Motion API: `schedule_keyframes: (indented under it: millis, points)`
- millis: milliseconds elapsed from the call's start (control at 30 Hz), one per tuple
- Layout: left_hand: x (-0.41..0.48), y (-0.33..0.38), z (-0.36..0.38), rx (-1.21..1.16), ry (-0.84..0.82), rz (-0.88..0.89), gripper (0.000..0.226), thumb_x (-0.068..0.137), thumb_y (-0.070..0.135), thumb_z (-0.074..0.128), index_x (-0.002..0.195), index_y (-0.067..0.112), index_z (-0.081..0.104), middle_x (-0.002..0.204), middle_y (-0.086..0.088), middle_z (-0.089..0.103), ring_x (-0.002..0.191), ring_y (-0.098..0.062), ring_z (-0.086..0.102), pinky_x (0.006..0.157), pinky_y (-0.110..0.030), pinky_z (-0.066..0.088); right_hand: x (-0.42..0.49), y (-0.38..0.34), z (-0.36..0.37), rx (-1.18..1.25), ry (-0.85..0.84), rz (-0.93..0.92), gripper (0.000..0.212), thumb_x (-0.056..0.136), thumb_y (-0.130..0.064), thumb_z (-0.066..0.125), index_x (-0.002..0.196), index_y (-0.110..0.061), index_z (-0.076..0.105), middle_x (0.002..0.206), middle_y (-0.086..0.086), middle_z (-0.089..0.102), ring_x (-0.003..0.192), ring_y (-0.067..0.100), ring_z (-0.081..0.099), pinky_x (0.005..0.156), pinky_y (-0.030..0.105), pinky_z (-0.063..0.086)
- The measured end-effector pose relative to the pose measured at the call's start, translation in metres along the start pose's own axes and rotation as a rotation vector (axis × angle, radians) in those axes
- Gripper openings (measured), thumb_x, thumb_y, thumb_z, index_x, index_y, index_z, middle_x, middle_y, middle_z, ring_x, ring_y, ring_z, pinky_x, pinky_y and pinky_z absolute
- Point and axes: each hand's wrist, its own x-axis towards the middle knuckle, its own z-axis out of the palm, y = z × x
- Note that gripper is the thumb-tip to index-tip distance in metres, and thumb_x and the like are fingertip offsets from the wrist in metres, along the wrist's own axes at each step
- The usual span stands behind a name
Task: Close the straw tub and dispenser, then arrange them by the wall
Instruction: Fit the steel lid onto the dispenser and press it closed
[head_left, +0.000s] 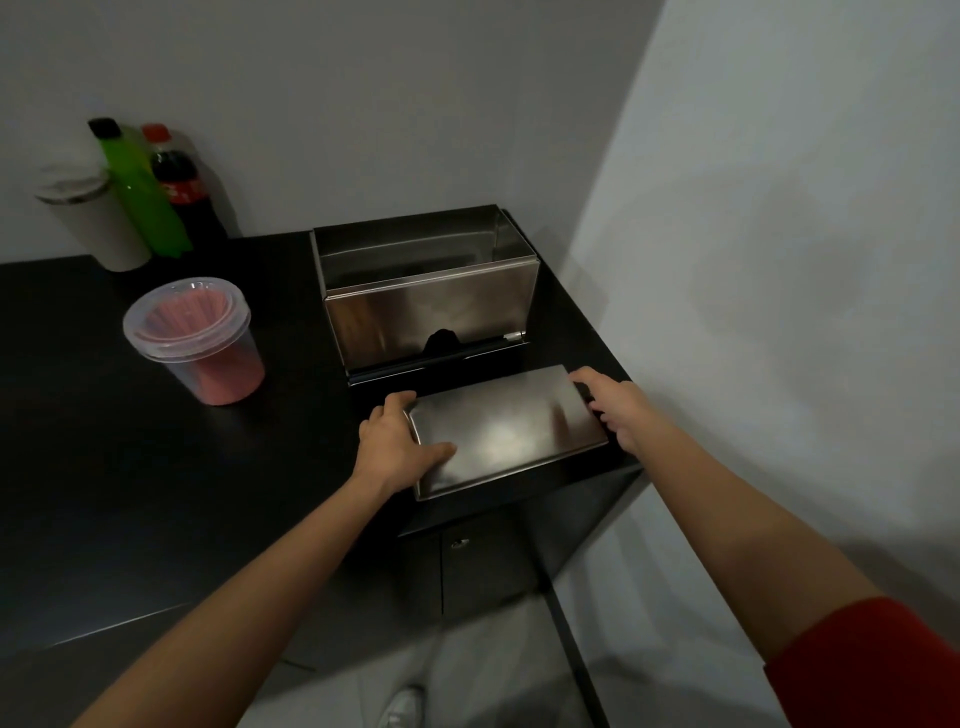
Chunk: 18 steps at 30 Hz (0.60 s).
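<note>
Risk: steel lid (506, 431) lies flat near the tabletop (156, 467) front edge, lower centre-right of frame; a one-sided lift could tip it off or clang vs the open dispenser (426, 291) just behind it. Left hand (400, 441) spread loosely, thumb on top, fingers at lid's left end. Right hand (618, 410) curled round the right end. Neither clearly lifting. Straw tub (197, 338), centre-left, lid looks on.
</note>
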Motion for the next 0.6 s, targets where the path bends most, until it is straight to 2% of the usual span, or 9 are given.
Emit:
schedule_keyframes:
  millis: [200, 367, 433, 500, 533, 600]
  points:
    - [-0.002, 0.000, 0.002, 0.015, 0.013, 0.013, 0.085, 0.069, 0.035, 0.081, 0.139, 0.016, 0.036, 0.138, -0.012, 0.044, 0.129, -0.031, 0.037, 0.105, -0.039, 0.037, -0.005, -0.007, -0.002, 0.104, -0.043, 0.038, 0.043, 0.075, -0.043, 0.065, 0.102, -0.014, 0.049, 0.080, -0.002, 0.054, 0.067, 0.010, 0.051, 0.048, 0.025, 0.035]
    - [-0.004, 0.001, 0.002, 0.006, -0.003, 0.020, 0.087, 0.069, 0.036, 0.081, 0.139, 0.015, 0.035, 0.136, -0.013, 0.046, 0.128, -0.032, 0.039, 0.104, -0.038, 0.037, -0.009, -0.009, -0.008, 0.212, -0.097, 0.108, 0.043, 0.076, -0.040, 0.066, 0.103, -0.015, 0.044, 0.084, 0.006, 0.050, 0.073, 0.019, 0.052, 0.054, 0.031, 0.045]
    - [-0.004, 0.002, 0.002, 0.004, -0.007, 0.028, 0.087, 0.069, 0.035, 0.081, 0.139, 0.015, 0.035, 0.137, -0.012, 0.045, 0.129, -0.031, 0.039, 0.105, -0.038, 0.037, -0.006, -0.001, -0.006, 0.169, -0.057, 0.072, 0.049, 0.077, -0.035, 0.066, 0.113, -0.008, 0.048, 0.092, 0.010, 0.057, 0.077, 0.022, 0.056, 0.062, 0.032, 0.049]
    - [-0.004, 0.002, 0.002, -0.002, -0.011, 0.032, 0.086, 0.069, 0.035, 0.081, 0.139, 0.015, 0.035, 0.138, -0.011, 0.045, 0.129, -0.031, 0.038, 0.105, -0.038, 0.037, -0.005, 0.008, -0.002, 0.070, 0.012, 0.009, 0.061, 0.078, -0.034, 0.068, 0.126, -0.002, 0.046, 0.107, 0.010, 0.056, 0.089, 0.025, 0.054, 0.076, 0.034, 0.046]
    - [-0.004, 0.002, 0.003, -0.002, -0.012, 0.032, 0.085, 0.069, 0.035, 0.081, 0.139, 0.015, 0.036, 0.138, -0.011, 0.045, 0.130, -0.031, 0.038, 0.105, -0.038, 0.037, -0.004, 0.011, -0.001, 0.020, 0.031, -0.025, 0.063, 0.078, -0.034, 0.070, 0.126, 0.000, 0.047, 0.107, 0.010, 0.053, 0.090, 0.024, 0.051, 0.078, 0.034, 0.042]
    - [-0.004, 0.001, 0.004, 0.001, -0.009, 0.033, 0.084, 0.070, 0.035, 0.081, 0.138, 0.016, 0.037, 0.138, -0.011, 0.045, 0.130, -0.030, 0.037, 0.104, -0.038, 0.036, -0.004, 0.016, 0.000, -0.035, 0.034, -0.066, 0.057, 0.077, -0.033, 0.073, 0.118, 0.002, 0.054, 0.095, 0.007, 0.053, 0.079, 0.019, 0.050, 0.077, 0.031, 0.039]
